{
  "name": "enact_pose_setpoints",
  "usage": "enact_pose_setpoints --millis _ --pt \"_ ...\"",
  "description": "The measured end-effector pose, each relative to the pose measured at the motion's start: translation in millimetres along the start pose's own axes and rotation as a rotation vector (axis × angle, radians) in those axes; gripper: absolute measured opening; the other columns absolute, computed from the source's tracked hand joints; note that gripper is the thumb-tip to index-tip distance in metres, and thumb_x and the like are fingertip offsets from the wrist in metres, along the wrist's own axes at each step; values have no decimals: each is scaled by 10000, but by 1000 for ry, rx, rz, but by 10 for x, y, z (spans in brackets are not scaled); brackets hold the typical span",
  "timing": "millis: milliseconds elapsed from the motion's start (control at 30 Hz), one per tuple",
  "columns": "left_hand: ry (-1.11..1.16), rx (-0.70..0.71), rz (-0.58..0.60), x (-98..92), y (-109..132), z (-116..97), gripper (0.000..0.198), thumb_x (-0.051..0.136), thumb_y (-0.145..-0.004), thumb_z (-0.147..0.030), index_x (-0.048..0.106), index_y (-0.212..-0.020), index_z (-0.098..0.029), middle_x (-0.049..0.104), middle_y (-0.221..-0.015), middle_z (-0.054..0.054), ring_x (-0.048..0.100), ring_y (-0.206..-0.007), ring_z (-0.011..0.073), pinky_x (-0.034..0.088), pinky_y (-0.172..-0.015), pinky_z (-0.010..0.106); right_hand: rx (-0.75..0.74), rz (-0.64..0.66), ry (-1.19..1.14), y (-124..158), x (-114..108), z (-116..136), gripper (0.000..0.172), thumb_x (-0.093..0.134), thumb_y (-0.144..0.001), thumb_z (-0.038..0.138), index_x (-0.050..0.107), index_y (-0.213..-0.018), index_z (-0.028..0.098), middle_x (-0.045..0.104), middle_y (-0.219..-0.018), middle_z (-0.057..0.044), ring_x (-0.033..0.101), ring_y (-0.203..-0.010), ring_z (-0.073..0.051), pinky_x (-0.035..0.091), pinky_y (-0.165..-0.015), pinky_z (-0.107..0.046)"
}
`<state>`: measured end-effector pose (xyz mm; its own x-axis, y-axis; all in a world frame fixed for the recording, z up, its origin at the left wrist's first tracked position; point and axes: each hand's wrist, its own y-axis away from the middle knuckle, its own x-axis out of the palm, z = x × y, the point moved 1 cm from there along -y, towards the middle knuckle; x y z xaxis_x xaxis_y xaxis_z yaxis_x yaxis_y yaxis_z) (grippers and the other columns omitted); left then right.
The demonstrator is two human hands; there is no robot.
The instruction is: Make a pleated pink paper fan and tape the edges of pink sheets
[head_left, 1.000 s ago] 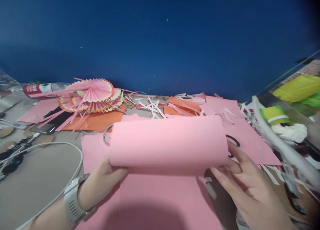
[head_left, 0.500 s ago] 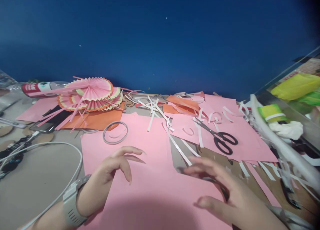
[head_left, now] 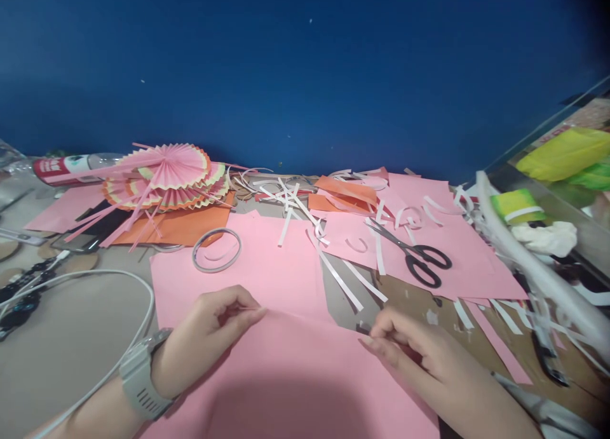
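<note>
Fingers (head_left: 244,321) of the left hand (head_left: 203,337) pinched the far edge of a flat pink paper sheet (head_left: 295,356); those of the right hand (head_left: 424,356) gripped the same edge farther right. Beyond the left fingers lay a thin grey ring (head_left: 210,270); beyond the right ones, black-handled metal scissors (head_left: 408,251). Farther out past the left fingers sat pleated pink-and-orange paper rosettes (head_left: 178,166).
</note>
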<state>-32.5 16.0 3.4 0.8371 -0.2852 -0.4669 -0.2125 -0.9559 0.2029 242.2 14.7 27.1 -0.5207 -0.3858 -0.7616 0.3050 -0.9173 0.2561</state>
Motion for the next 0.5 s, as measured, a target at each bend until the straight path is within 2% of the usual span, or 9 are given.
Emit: enact_pose_setpoints --millis 100,200,267,300,333,367,400,433,500 --pt "-60 47 -67 15 13 -15 260 431 -889 -361 517 -714 -189 475 -622 -39 419 -575 98 350 -551 207 -25 31 24 -5 -15 18 332 373 -891 437 411 -651 210 438 -557 53 450 -504 -98 331 -481 -205" --pt "-85 61 -76 23 14 -7 277 399 -900 -370 487 -712 -187 437 -633 -43 394 -586 98 345 -565 208 -63 7 65 -8 -29 3 335 345 -911 408 409 -645 214 450 -547 49 470 -492 -98 360 -476 -208" --pt "-59 39 -94 8 -2 10 282 395 -899 -390 471 -719 -186 401 -632 -48 372 -583 96 337 -556 206 -135 -68 126 -13 -23 -37 272 366 -904 417 481 -745 228 545 -643 25 548 -586 -121 413 -525 -222" --pt "-35 19 -121 -9 -14 20 283 396 -896 -403 465 -727 -187 385 -633 -51 364 -583 94 334 -550 204 -195 -127 173 -19 -15 -63 239 412 -878 455 514 -865 239 602 -770 -3 590 -711 -151 450 -593 -245" --pt "0 -13 -153 -30 -28 31 283 399 -893 -417 461 -739 -187 373 -636 -53 359 -583 93 333 -544 200 -270 -192 232 -25 -4 -88 329 472 -830 510 505 -1020 243 620 -938 -42 593 -870 -195 470 -687 -287" --pt "45 -53 -182 -52 -41 40 285 404 -887 -434 458 -752 -188 369 -638 -55 359 -583 92 335 -541 197 -354 -252 300 -31 12 -111 536 525 -764 576 447 -1171 236 583 -1107 -83 544 -1025 -246 459 -791 -346" --pt "100 -94 -200 -74 -53 47 289 413 -880 -449 458 -763 -189 371 -638 -57 361 -581 89 339 -536 193 -435 -298 374 -39 32 -131 744 556 -696 638 367 -1279 217 515 -1234 -117 464 -1142 -293 415 -884 -411" --pt "163 -131 -207 -94 -63 49 292 425 -872 -462 459 -774 -189 379 -638 -59 367 -577 86 343 -530 188 -506 -320 448 -46 56 -145 883 557 -650 687 306 -1340 198 454 -1309 -136 387 -1213 -327 353 -948 -466" --pt "296 -189 -203 -121 -75 41 295 457 -857 -473 464 -782 -188 405 -634 -61 386 -567 79 354 -519 178 -608 -305 573 -59 106 -161 941 514 -648 723 264 -1388 199 393 -1377 -124 279 -1282 -346 238 -1013 -522"
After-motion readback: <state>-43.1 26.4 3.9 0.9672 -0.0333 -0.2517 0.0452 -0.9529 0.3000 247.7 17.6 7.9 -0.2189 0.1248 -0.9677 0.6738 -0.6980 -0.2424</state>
